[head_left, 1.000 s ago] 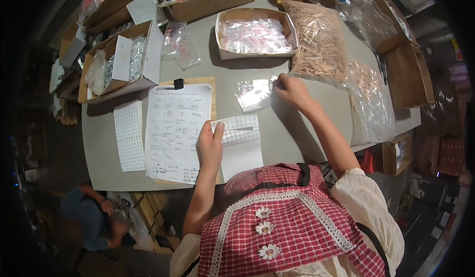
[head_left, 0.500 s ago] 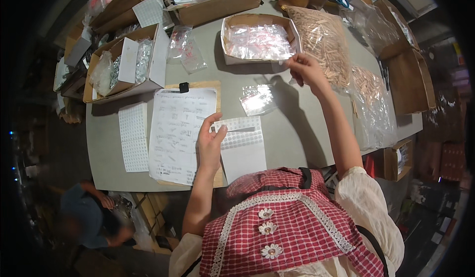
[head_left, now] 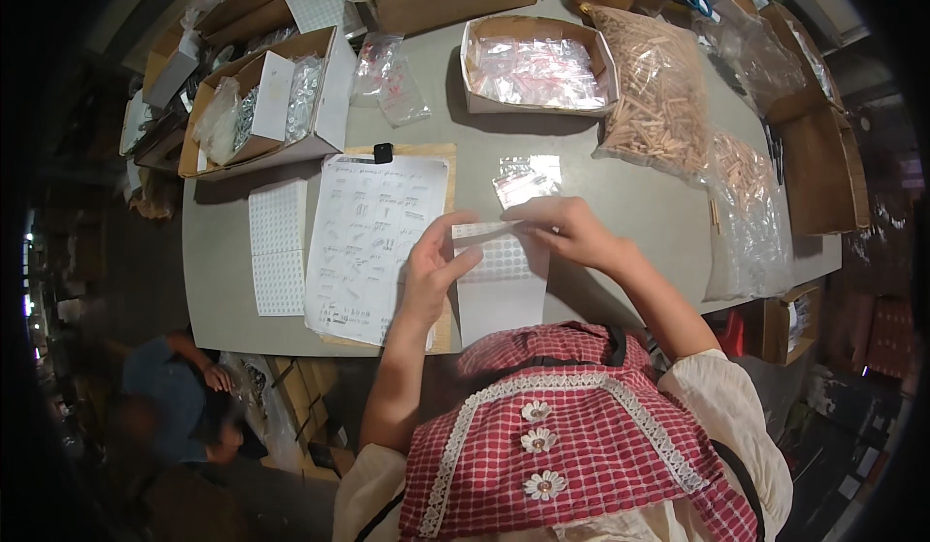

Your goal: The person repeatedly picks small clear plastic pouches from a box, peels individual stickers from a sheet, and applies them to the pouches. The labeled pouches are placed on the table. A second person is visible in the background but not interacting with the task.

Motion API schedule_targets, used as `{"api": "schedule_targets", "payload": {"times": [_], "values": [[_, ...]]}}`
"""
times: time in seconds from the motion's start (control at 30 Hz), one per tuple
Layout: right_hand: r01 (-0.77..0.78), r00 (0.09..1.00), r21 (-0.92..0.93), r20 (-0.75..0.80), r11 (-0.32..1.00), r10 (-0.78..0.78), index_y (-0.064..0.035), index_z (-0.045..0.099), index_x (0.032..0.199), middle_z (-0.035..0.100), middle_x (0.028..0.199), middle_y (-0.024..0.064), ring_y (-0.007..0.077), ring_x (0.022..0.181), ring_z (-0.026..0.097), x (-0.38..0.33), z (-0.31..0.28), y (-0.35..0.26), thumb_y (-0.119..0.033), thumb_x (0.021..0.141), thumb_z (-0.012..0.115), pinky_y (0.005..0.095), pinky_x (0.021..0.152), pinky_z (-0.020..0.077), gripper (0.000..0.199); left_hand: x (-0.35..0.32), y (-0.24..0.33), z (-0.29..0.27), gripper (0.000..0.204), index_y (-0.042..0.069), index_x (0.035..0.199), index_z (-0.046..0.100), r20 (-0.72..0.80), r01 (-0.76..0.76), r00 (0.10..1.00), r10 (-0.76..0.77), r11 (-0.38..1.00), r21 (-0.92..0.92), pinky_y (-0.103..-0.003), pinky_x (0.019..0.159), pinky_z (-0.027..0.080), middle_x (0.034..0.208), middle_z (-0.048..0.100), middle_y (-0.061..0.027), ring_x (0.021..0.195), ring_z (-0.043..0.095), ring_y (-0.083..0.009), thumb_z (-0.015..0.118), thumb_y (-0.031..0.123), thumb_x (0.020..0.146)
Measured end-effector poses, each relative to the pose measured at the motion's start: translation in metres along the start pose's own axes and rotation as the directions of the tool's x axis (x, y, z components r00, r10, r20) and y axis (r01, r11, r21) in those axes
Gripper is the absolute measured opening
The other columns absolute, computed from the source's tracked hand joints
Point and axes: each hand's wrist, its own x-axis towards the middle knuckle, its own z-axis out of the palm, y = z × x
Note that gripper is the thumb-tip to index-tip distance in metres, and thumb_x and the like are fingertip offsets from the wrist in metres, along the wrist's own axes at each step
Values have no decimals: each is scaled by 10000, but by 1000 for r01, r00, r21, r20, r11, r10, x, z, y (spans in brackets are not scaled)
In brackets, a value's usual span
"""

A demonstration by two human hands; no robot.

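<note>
A white sheet of round grey stickers (head_left: 501, 295) lies at the front of the table, its top strip curled up. My left hand (head_left: 432, 273) is closed on the sheet's upper left edge, thumb on top. At the upper right corner my right hand (head_left: 573, 232) pinches the curled strip; the fingertips partly hide what they grip. Just beyond the right fingers lies a small clear plastic bag (head_left: 527, 178), shiny with glare. Left of my left hand is a clipboard (head_left: 446, 169) with a printed picture sheet (head_left: 363, 251).
Another sticker sheet (head_left: 277, 251) lies far left. Behind stand a divided box of bagged hardware (head_left: 334, 106) and a white carton of clear bags (head_left: 538, 106). Bags of wooden dowels (head_left: 654, 87) are at right. A person (head_left: 174, 397) is at lower left.
My right hand has come from beside the carton of bags down to the sticker sheet's top edge. My left hand stays on the sheet. The whole view has shifted slightly.
</note>
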Motion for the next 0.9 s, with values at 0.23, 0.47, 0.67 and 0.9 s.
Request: {"api": "schedule_targets", "payload": {"times": [0.23, 0.47, 0.67, 0.9], "values": [[-341, 936, 319, 206, 884, 286, -73, 745, 1236, 739, 864, 72, 122, 732, 640, 3, -24, -26, -215, 1026, 644, 308, 693, 535, 273, 6, 20, -9, 222, -27, 1160, 742, 28, -78, 997, 73, 946, 316, -233, 820, 517, 1026, 741, -52, 908, 654, -99, 715, 44, 951], [-291, 944, 669, 84, 684, 320, -34, 751, 1247, 770, 1031, 70, 98, 918, 662, -8, -9, -24, -57, 1004, 588, 259, 846, 539, 293, 0, 6, 2, 202, -56, 1101, 760, -64, -185, 977, 206, 953, 240, -209, 781, 489, 955, 741, -53, 859, 635, -94, 685, 97, 992], [-255, 959, 636, 71, 729, 274, -16, 802, 1121, 777, 1108, 100, 170, 1003, 703, -21, -9, -15, 105, 851, 538, 309, 915, 548, 396, -1, 9, -12, 334, -47, 1271, 679, 10, 17, 1000, -16, 998, -67, -211, 875, 483, 936, 722, -15, 941, 654, -110, 621, 56, 959], [-120, 991, 369, 95, 922, 91, -13, 788, 1128, 761, 1128, 94, 190, 1095, 698, -24, -15, -31, 77, 820, 541, 325, 971, 531, 405, -1, 9, 17, 336, -15, 1278, 595, -1, -21, 1000, 21, 997, 70, -189, 809, 480, 1041, 661, -35, 883, 606, -61, 687, 66, 965]]}}
